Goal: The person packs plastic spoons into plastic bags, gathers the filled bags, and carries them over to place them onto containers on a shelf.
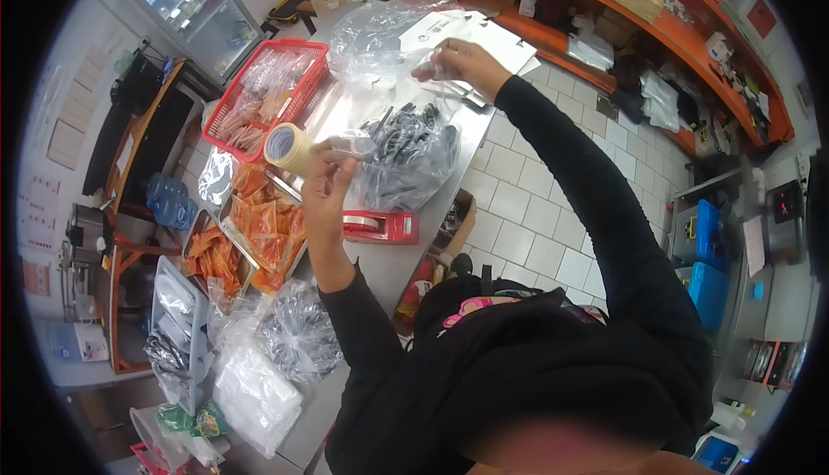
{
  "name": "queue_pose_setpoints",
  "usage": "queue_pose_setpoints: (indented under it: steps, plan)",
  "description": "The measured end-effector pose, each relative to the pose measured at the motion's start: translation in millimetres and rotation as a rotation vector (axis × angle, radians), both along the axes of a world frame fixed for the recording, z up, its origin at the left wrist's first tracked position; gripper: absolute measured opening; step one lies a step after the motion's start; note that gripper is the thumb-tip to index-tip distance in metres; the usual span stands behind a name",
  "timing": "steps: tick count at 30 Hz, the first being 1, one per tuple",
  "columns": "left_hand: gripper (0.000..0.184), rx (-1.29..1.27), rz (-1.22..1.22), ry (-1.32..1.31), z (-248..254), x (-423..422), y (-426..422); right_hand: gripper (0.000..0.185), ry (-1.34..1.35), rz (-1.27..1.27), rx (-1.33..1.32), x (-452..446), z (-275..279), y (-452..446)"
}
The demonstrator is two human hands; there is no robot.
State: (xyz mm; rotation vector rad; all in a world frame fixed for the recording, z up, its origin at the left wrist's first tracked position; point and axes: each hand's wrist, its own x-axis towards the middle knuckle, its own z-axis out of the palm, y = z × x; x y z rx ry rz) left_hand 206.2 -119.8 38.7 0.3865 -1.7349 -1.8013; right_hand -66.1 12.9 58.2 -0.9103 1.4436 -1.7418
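My left hand [328, 180] is raised over the metal table, fingers pinched on a piece of clear plastic [352, 143]. Farther forward, my right hand [466, 65] has its fingertips closed on clear, shiny material too thin to make out. Between and below the hands lies a clear bag of black plastic pieces [406, 151]. A roll of cream tape [294, 148] stands just left of my left hand. The red tape dispenser [380, 227] sits on the table to that hand's right. White printed sheets [471, 34] lie beneath and beyond my right hand.
A red basket [321, 59] holds wrapped packets. Orange packets [263, 224] fill metal trays on the left. Nearer me are clear bags [255, 393] and a grey tray [197, 363]. Orange shelves [553, 47] stand at the back right, beyond a tiled floor [527, 190].
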Motion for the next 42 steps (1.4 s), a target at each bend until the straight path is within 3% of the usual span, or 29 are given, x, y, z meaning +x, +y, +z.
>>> queue_pose_setpoints:
  steps: [2, 4, 6, 7, 9, 12, 13, 14, 16, 17, 18, 20, 21, 23, 25, 27, 28, 30, 31, 33, 34, 36, 38, 40, 42]
  plan:
    - [0.011, -0.215, 0.033, 0.168, 10, -15, -3, 0.021, 0.031, -0.010, -0.005, -11, 6, 0]
    - [0.011, -0.235, 0.064, 0.192, 24, -32, 4, 0.019, 0.069, -0.013, -0.026, -13, 25, 4]
    - [0.014, -0.533, 0.252, 0.415, 31, -55, 9, 0.013, 0.625, -0.003, 0.135, 3, 57, 20]
    - [0.019, -0.328, 0.125, 0.457, 32, -63, 14, 0.011, 0.766, 0.066, 0.119, 8, 69, 27]
    - [0.027, -0.850, -0.036, 0.044, 28, -71, 13, 0.012, 0.998, 0.194, -0.012, 14, 75, 35]
    - [0.044, -0.456, -0.173, -0.148, 6, -104, 57, 0.018, 1.167, 0.388, -0.215, 20, 66, 35]
    - [0.044, -0.312, -0.255, -0.244, -3, -108, 63, 0.022, 1.172, 0.436, -0.170, 17, 57, 37]
    - [0.044, -0.314, -0.230, -0.248, -10, -112, 64, 0.022, 1.173, 0.456, -0.188, 10, 47, 38]
    - [0.036, -0.262, -0.195, -0.264, -16, -123, 63, 0.025, 0.927, 0.374, -0.177, -7, 31, 37]
    - [0.029, -0.310, -0.080, -0.100, -15, -133, 69, 0.025, 0.679, 0.432, -0.074, -13, 26, 40]
    - [0.029, -0.309, -0.055, -0.106, -10, -138, 73, 0.025, 0.677, 0.456, -0.084, -21, 21, 41]
    - [0.028, -0.158, -0.053, -0.338, 0, -144, 78, 0.024, 0.506, 0.368, 0.138, -39, 7, 42]
    - [0.029, -0.104, -0.044, -0.416, 3, -148, 80, 0.020, 0.585, 0.355, 0.048, -51, 4, 37]
    - [0.032, 0.289, 0.020, -0.423, 5, -157, 77, 0.019, 0.594, 0.387, 0.034, -63, 8, 38]
    - [0.034, 0.385, 0.042, -0.367, 0, -159, 68, 0.018, 0.600, 0.415, 0.019, -64, 11, 40]
    - [0.036, 0.483, 0.078, -0.250, -18, -157, 66, 0.011, 0.758, 0.475, -0.262, -51, 7, 46]
    - [0.036, 0.482, 0.097, -0.252, -27, -156, 68, 0.011, 0.751, 0.490, -0.273, -49, 3, 44]
    - [0.034, -0.127, 0.410, -0.414, -39, -160, 81, 0.006, 0.685, 0.632, -0.279, -46, -16, 43]
    - [0.034, -0.127, 0.389, -0.412, -23, -164, 91, 0.012, 0.662, 0.683, -0.219, -46, -30, 40]
    - [0.028, -0.231, 0.492, -0.735, 9, -169, 116, 0.020, 0.617, 0.590, -0.122, -45, -43, 35]
    - [0.028, -0.238, 0.462, -0.732, 4, -169, 124, 0.027, 0.566, 0.525, -0.044, -44, -43, 33]
    - [0.031, -0.632, 0.529, -0.623, -11, -165, 133, 0.031, 0.612, 0.496, 0.001, -47, -34, 26]
    - [0.037, -0.605, 0.494, -0.604, -15, -159, 141, 0.035, 0.653, 0.476, 0.044, -50, -33, 16]
    - [0.036, -1.033, 0.441, -0.621, -16, -153, 145, 0.033, 1.012, 0.480, -0.092, -53, -43, 4]
    - [0.034, -1.041, 0.500, -0.605, -13, -152, 153, 0.029, 1.088, 0.505, -0.002, -52, -45, 0]
